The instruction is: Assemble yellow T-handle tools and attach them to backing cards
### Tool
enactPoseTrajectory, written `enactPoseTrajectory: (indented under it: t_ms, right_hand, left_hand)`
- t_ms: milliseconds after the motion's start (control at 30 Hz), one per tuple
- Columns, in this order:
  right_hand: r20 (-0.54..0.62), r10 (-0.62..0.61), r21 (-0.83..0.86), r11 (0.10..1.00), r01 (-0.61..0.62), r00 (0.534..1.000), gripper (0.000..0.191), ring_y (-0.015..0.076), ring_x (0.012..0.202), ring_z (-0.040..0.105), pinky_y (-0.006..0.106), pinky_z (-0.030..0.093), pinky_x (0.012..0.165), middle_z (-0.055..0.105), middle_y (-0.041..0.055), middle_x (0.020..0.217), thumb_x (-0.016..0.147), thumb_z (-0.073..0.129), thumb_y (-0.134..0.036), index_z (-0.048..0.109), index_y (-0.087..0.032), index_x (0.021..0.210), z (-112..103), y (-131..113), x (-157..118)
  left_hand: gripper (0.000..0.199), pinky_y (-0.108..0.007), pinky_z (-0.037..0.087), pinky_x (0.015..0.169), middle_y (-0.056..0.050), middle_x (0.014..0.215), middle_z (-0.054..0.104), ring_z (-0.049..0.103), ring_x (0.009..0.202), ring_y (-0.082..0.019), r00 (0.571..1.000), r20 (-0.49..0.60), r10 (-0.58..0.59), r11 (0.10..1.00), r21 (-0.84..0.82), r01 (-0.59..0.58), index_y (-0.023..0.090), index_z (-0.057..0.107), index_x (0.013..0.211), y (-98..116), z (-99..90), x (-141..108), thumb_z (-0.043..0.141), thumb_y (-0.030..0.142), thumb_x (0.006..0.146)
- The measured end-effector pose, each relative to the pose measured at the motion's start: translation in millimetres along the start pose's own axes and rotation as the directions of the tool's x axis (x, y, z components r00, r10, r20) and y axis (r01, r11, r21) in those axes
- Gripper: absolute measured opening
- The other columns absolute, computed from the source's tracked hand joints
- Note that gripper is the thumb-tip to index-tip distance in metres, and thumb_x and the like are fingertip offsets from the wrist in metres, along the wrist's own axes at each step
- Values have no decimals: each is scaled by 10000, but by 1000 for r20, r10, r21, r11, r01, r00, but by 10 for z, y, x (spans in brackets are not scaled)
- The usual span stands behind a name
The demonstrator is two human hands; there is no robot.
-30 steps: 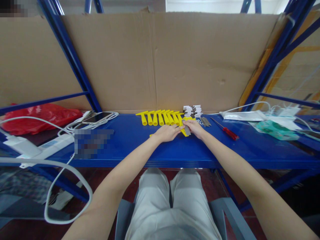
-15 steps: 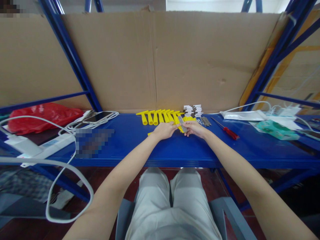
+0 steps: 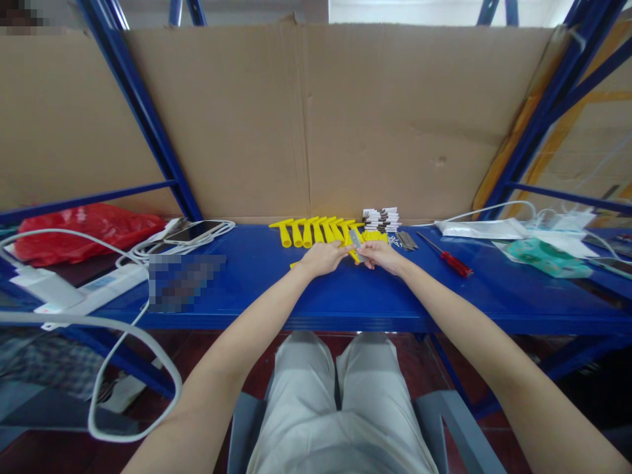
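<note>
My left hand [image 3: 323, 258] is closed on a yellow piece [image 3: 353, 255], whose long part passes under the hand and shows at its left side. Between the two hands, a flat grey metal strip [image 3: 356, 238] lies against the yellow piece, pinched by the fingers of my right hand [image 3: 378, 255]. Behind the hands stands a row of yellow T-shaped pieces [image 3: 307, 234]. More yellow parts [image 3: 375, 235] lie just past my right hand, beside small white bits and grey metal strips [image 3: 407, 241]. Stacked white and brown pieces [image 3: 381, 219] rest against the cardboard.
A red-handled screwdriver [image 3: 455, 263] lies on the blue table [image 3: 365, 299] at the right, near a green plastic packet [image 3: 548, 257]. At the left are a red bag [image 3: 89, 232], a phone [image 3: 190, 232], white cables and a power strip [image 3: 106, 288]. Cardboard [image 3: 395, 118] stands behind.
My right hand has shifted slightly left, and the grey strip has moved slightly left with it. My left hand has barely moved and still grips the yellow piece.
</note>
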State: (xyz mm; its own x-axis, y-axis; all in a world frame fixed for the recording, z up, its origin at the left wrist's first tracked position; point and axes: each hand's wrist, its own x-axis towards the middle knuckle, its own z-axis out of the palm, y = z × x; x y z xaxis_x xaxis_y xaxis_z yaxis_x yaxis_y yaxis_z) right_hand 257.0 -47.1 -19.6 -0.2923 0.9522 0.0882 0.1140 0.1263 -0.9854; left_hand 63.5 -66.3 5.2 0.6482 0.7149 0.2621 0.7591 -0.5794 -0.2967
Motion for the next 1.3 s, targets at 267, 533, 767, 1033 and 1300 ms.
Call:
enactPoseTrajectory:
  t_ms: [267, 533, 767, 1033, 1300]
  right_hand:
    - [-29, 23, -14, 1000, -23, 999, 176, 56, 314, 429, 163, 311, 326, 659, 7, 520, 834, 597, -193, 527, -172, 674, 69, -30, -27]
    - [-12, 23, -87, 996, -24, 1000, 173, 59, 298, 431, 157, 271, 298, 661, 3, 525, 889, 529, -189, 476, -183, 724, 105, -30, -16]
    - [-5, -7, -144, 990, 7, 1000, 209, 47, 283, 382, 152, 220, 292, 626, -21, 489, 904, 507, -186, 453, -188, 702, 107, 17, 19]
    - [17, 32, -34, 999, -31, 999, 221, 68, 305, 444, 159, 291, 303, 639, 1, 508, 960, 385, -193, 480, -177, 760, 115, -50, -25]
    - [66, 85, -6, 996, -85, 994, 209, 65, 337, 458, 157, 316, 323, 664, 26, 550, 936, 426, -180, 527, -158, 754, 93, -72, -35]
  left_hand:
    - [466, -294, 496, 681, -118, 1142, 621, 668, 930, -236, 1000, -11, 16, 1000, 2, -16, 328, 433, 1429, -12, 28, -4, 322, 287, 978]
    - [472, -278, 493, 706, -106, 1139, 631, 665, 964, -229, 1000, 15, 10, 1000, 23, -10, 313, 406, 1446, -16, 14, -1, 311, 293, 984]
    - [472, -280, 493, 710, -109, 1153, 628, 659, 976, -231, 999, 33, 15, 1000, 21, -15, 299, 412, 1444, -13, 10, -2, 303, 290, 985]
    - [464, -277, 490, 739, -105, 1142, 637, 652, 995, -224, 1000, 12, -9, 1000, -9, 9, 301, 420, 1440, -18, 14, 9, 307, 304, 990]
    - [462, -287, 493, 733, -113, 1167, 634, 647, 1020, -240, 999, 11, -45, 999, -10, 46, 289, 429, 1435, -23, 12, 14, 314, 313, 988]
